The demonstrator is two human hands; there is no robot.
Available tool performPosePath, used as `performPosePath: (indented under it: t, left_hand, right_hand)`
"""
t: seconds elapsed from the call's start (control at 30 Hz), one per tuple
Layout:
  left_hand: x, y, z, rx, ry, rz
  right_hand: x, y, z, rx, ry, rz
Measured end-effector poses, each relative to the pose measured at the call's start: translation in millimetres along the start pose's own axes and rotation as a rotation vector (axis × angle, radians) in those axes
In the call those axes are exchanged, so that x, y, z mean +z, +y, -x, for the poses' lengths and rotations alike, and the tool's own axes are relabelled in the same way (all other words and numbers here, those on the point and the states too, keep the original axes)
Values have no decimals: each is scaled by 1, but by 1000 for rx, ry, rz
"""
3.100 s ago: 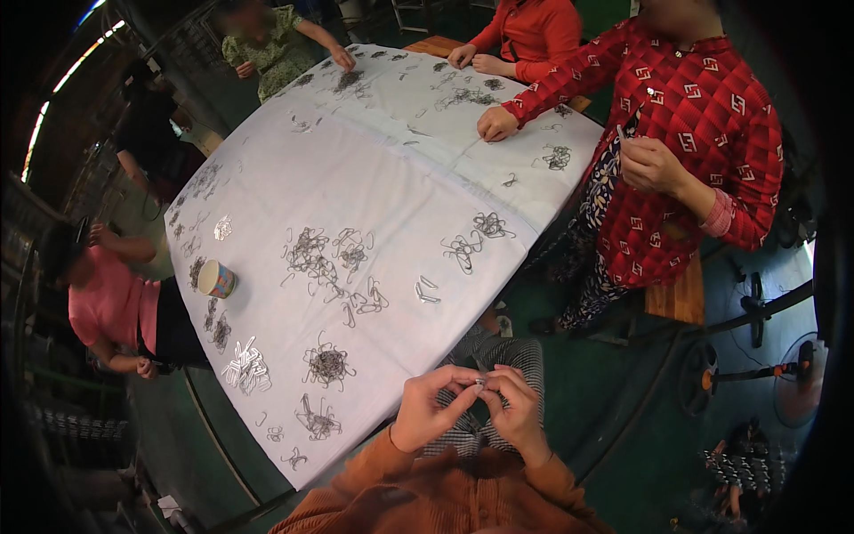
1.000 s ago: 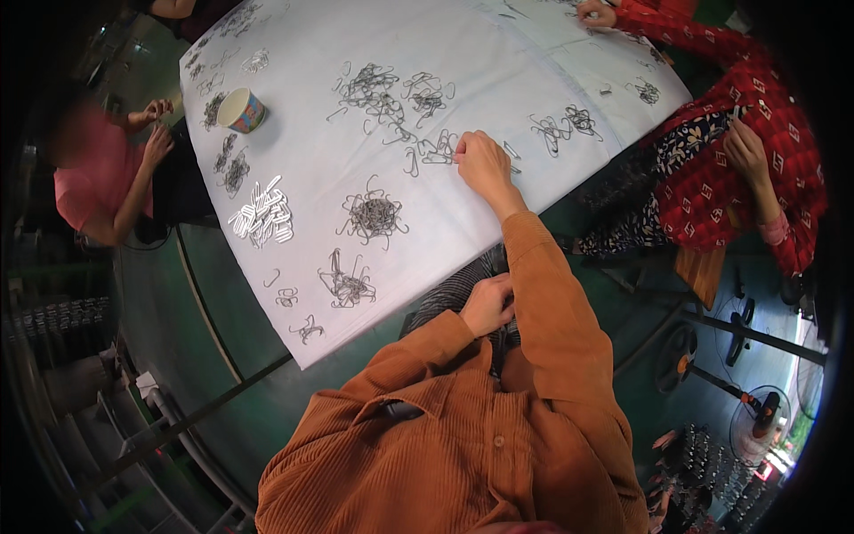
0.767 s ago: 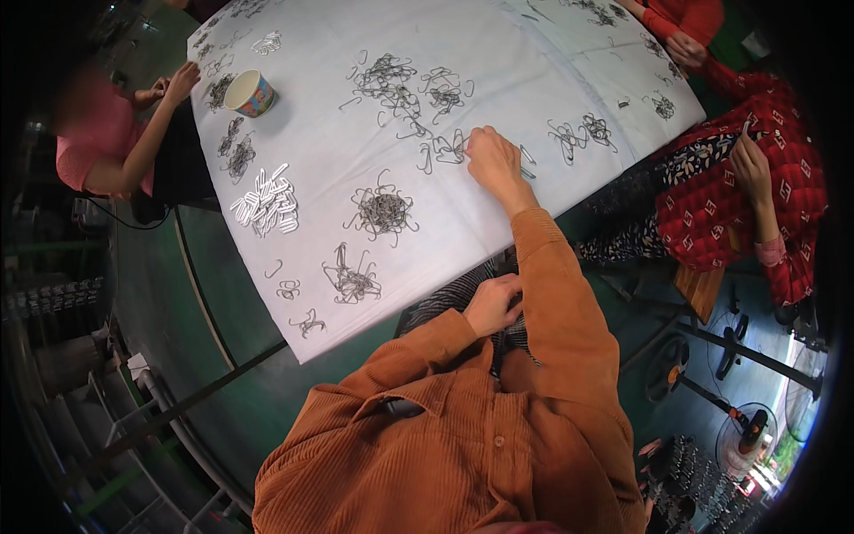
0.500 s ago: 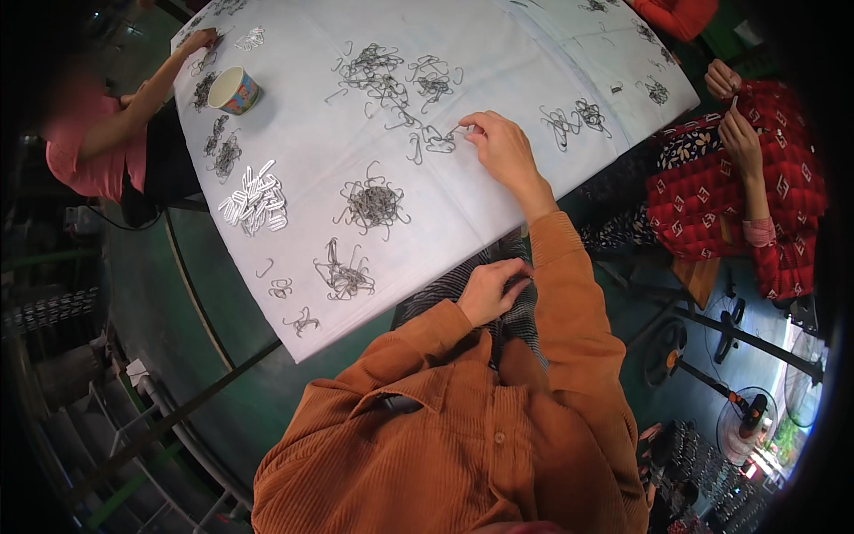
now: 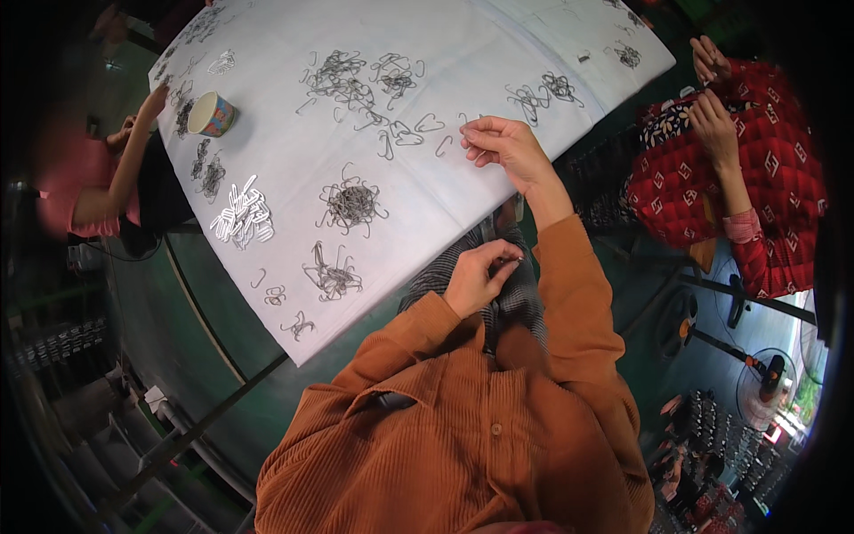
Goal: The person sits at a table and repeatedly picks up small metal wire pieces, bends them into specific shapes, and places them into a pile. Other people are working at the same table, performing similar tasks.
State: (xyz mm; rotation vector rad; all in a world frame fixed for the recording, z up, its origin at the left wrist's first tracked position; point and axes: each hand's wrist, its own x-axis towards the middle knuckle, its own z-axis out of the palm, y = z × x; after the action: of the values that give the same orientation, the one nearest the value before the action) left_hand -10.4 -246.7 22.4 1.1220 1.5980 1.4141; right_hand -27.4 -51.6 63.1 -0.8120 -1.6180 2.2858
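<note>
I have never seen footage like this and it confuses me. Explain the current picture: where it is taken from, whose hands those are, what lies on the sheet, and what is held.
There is no machine here. The picture comes from a wide fisheye camera worn on a person's head, looking down, so straight edges bend near the rim. The orange sleeves rising from the bottom are the wearer's own arms.

The right hand reaches onto the white sheet that covers the table, its fingertips at some loose bent wire hooks. The left hand stays near the lap, pinching something small and dark; I cannot tell what.

On the sheet lie tangled piles of wire hooks, a shiny pile near the left edge, and a paper cup.

Other people sit around: one in red on the right, one in pink on the left.
</note>
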Motion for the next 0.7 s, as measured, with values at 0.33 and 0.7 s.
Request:
performPosePath:
  t: [0.33, 0.7]
  left_hand:
    - [5, 18, -7, -46, 52, 157]
    - [2, 41, -19, -12, 137, 147]
  right_hand:
    - [-28, 30, 122, -229, 137, -268]
    - [-22, 50, 158, -321, 234, -213]
